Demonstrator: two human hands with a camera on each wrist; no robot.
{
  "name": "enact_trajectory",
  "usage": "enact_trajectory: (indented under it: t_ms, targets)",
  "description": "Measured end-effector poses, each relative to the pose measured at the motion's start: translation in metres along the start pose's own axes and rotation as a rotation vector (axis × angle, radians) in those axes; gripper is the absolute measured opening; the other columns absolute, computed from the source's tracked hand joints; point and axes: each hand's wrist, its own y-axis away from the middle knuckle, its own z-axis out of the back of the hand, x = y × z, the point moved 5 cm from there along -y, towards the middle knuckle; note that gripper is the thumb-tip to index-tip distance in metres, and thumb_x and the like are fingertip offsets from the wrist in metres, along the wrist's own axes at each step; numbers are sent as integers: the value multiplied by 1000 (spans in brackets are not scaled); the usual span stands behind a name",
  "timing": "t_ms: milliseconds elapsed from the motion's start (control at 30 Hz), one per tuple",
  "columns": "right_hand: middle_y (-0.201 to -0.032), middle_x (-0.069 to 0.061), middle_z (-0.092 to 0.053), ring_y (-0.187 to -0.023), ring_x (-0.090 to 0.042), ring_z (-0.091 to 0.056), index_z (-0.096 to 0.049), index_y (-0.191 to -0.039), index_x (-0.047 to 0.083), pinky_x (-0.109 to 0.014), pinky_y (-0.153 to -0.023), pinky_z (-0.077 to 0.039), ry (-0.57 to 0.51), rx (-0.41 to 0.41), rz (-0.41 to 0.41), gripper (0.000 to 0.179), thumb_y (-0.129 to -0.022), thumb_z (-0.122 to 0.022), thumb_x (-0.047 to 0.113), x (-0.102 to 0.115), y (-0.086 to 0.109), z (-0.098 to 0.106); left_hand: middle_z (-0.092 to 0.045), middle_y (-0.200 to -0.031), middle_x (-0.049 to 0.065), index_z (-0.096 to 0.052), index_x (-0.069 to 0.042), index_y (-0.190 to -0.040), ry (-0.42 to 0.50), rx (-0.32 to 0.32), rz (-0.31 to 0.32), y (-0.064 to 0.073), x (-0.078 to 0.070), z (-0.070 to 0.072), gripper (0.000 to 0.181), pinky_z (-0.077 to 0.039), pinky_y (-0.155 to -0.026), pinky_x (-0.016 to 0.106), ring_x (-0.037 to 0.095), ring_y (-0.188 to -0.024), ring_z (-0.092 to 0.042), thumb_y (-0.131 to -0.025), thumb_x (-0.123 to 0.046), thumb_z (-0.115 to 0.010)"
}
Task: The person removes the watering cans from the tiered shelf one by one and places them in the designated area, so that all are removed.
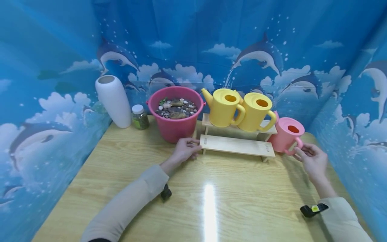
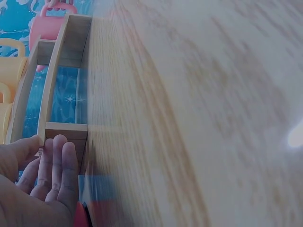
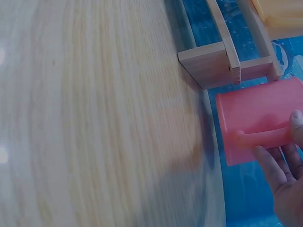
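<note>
At the left end of the lower step of a two-tier wooden stand (image 1: pixel 237 145), my left hand (image 1: pixel 185 150) pinches the board, thumb on top and fingers below, as the left wrist view also shows (image 2: pixel 45 177). My right hand (image 1: pixel 312 159) pinches the handle of a pink watering can (image 1: pixel 285 134) beside the stand's right end. In the right wrist view, thumb and fingers meet around that handle (image 3: pixel 265 138). Whether the can's base touches the table cannot be told. Two yellow watering cans, one on the left (image 1: pixel 222 109) and one on the right (image 1: pixel 252 114), stand on the upper step.
Left of the stand is a pink bucket (image 1: pixel 175 129) holding pebbles and stones. Further left are a small lidded jar (image 1: pixel 140 119) and a tall white vase (image 1: pixel 114 102). A dolphin-print curtain (image 1: pixel 193 40) surrounds the wooden table (image 1: pixel 242 195) at the back and sides.
</note>
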Motion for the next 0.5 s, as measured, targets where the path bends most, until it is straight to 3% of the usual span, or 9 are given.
enact_trajectory:
  t_ms: [233, 500]
  targets:
    - [-79, 12, -73, -71, 0, -72, -74, -99, 14, -15, -65, -65, 5, -22, 18, 21, -93, -74, -6, -9, -5, -4, -78, -106, 25, -71, 1, -127, -2, -4, -2, 0, 0, -1, 36, -69, -62, 31, 16, -62, -70, -93, -6, -79]
    - [-80, 14, -73, -74, 2, -72, -73, -102, 14, -14, -66, -65, 36, -17, -13, 20, -93, -76, -4, -20, -9, -3, -78, -104, 25, -71, 1, -127, -9, -15, -2, -1, 1, -1, 36, -68, -61, 31, 15, -62, -70, -93, -6, -79]
